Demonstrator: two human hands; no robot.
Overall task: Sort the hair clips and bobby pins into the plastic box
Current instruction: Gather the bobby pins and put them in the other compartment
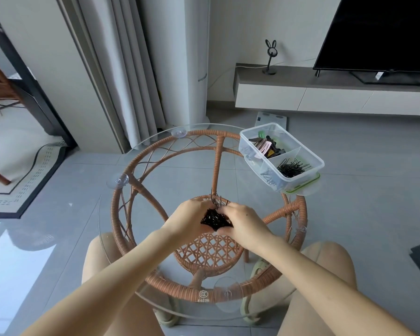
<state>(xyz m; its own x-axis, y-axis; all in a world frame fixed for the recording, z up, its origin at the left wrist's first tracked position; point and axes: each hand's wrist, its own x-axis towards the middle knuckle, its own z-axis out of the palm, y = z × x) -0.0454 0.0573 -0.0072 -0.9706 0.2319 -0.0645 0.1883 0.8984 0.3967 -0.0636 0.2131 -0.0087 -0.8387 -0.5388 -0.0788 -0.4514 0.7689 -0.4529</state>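
- Your left hand (189,218) and right hand (243,223), fingers curled, clasp one dark bundle of bobby pins (215,218) between them at the middle of the glass counter (170,170), some tips bristling upward.
- Squeezing from both sides likely keeps the loose pins together for a single carry.
- The open-topped plastic box (303,180) sits at the counter's far right edge, well apart from your hands.
- Its near compartment holds sorted pins (292,167), probably this bundle's destination, and hair clips (264,146) fill the far one.
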